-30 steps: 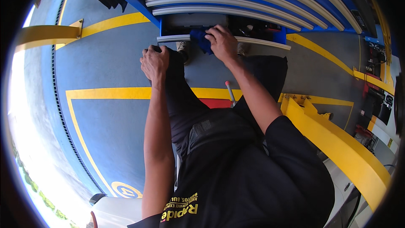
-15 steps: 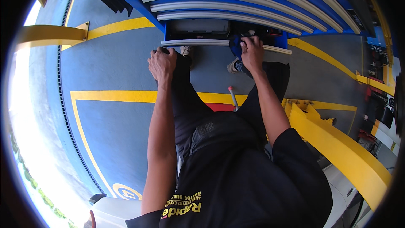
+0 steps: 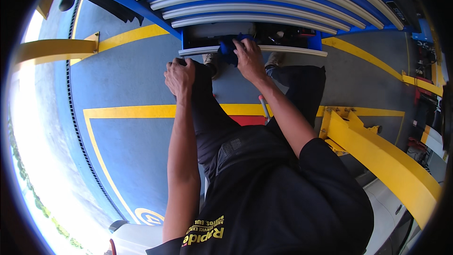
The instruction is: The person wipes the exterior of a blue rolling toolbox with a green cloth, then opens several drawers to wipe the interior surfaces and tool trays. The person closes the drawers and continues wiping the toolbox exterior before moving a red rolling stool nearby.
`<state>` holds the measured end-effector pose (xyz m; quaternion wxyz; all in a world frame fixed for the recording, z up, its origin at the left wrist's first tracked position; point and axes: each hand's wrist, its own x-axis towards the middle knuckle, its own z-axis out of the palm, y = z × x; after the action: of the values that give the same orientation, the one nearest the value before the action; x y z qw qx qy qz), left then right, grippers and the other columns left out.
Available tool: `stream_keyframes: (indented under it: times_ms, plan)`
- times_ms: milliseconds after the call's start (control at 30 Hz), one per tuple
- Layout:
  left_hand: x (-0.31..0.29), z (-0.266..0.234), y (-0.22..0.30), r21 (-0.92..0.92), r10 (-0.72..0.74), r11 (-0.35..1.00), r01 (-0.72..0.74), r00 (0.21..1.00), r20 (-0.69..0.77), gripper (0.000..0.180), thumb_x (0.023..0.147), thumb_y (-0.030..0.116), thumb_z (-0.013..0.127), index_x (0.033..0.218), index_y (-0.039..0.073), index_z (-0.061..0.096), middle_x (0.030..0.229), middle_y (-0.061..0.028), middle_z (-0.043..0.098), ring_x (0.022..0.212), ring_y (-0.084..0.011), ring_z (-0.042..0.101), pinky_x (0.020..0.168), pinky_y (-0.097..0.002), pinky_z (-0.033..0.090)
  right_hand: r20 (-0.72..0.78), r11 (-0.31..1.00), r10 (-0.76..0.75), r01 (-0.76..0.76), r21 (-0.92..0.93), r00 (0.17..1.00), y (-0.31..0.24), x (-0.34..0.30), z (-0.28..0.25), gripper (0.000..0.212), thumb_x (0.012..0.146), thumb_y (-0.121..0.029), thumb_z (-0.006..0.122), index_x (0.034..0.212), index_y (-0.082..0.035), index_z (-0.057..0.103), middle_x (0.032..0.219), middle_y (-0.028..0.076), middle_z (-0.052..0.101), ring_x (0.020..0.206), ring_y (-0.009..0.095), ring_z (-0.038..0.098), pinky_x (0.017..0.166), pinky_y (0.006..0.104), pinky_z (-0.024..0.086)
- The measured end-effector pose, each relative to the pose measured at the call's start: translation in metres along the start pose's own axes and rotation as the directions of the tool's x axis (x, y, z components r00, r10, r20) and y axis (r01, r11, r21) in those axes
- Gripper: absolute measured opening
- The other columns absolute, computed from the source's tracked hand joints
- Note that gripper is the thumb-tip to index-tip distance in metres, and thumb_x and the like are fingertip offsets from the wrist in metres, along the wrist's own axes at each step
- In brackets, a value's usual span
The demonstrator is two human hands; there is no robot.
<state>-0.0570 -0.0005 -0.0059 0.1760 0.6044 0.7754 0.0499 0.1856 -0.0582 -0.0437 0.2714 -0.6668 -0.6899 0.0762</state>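
Note:
My right hand (image 3: 249,56) is closed on a dark blue cloth (image 3: 228,51), bunched over the front edge of a pulled-out drawer (image 3: 288,51). The drawer is the lowest of a blue tool cabinet (image 3: 278,15) and has a pale grey front strip. Beside my left knee, my left hand (image 3: 179,78) has its fingers curled down. Something dark shows at those fingertips; whether it is trouser fabric or a separate thing I cannot tell.
Inside the drawer lie a grey tray (image 3: 212,30) and dark small items at the right. A yellow steel arm (image 3: 382,156) slants across the lower right; another yellow beam (image 3: 56,51) stands at the left. Between my legs is a red seat or creeper edge (image 3: 247,120).
My right hand has slid left along the drawer's front edge with the blue cloth. My left hand stays beside the left knee. The view has shifted slightly.

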Motion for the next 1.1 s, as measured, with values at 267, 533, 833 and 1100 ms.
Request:
stream_keyframes:
  times_ms: [267, 533, 833, 1100]
  plan:
    - [0.003, 0.001, -0.005, 0.014, -0.041, 0.999, 0.041, 0.999, 0.020, 0.058, 0.102, 0.052, 0.058, 0.134, 0.008, 0.078, 0.138, -0.0198, 0.072, 0.126, -0.0425, 0.068, 0.110, -0.0539, 0.053, -0.058, 0.935, 0.328, -0.332, -0.127, 0.943, 0.135, -0.041, -0.084, 0.025, 0.105, -0.011, 0.067, 0.127, -0.003, 0.071, 0.120, 0.021, 0.064, 0.113, 0.045, 0.062, 0.097, 0.0529, 0.050]
    - [-0.001, 0.000, 0.007, -0.011, 0.008, 1.000, -0.008, 1.000, -0.007, 0.053, 0.101, 0.046, 0.061, 0.128, 0.005, 0.080, 0.132, -0.0206, 0.073, 0.119, -0.0447, 0.070, 0.106, -0.0530, 0.056, -0.037, 0.977, 0.192, -0.195, -0.086, 0.981, 0.038, -0.012, -0.026, 0.022, 0.104, -0.016, 0.070, 0.124, -0.016, 0.078, 0.119, 0.007, 0.065, 0.116, 0.035, 0.061, 0.095, 0.0508, 0.050]
    - [-0.002, -0.001, 0.007, -0.002, -0.021, 1.000, 0.021, 1.000, -0.006, 0.054, 0.100, 0.046, 0.061, 0.128, 0.003, 0.079, 0.135, -0.0218, 0.072, 0.123, -0.0447, 0.068, 0.106, -0.0536, 0.055, 0.017, 0.919, 0.187, -0.181, 0.349, 0.982, -0.015, 0.044, 0.024, 0.013, 0.101, -0.010, 0.068, 0.109, -0.012, 0.077, 0.102, 0.008, 0.070, 0.106, 0.033, 0.067, 0.091, 0.0471, 0.053]
    - [-0.001, 0.001, 0.005, -0.034, -0.007, 0.999, 0.008, 1.000, 0.003, 0.052, 0.099, 0.046, 0.063, 0.126, 0.006, 0.081, 0.133, -0.0211, 0.073, 0.121, -0.0453, 0.069, 0.106, -0.0534, 0.055, -0.019, 0.988, -0.138, 0.136, -0.074, 0.990, -0.011, 0.027, 0.009, 0.018, 0.106, -0.028, 0.070, 0.106, -0.010, 0.075, 0.101, 0.005, 0.069, 0.099, 0.031, 0.066, 0.091, 0.0461, 0.054]
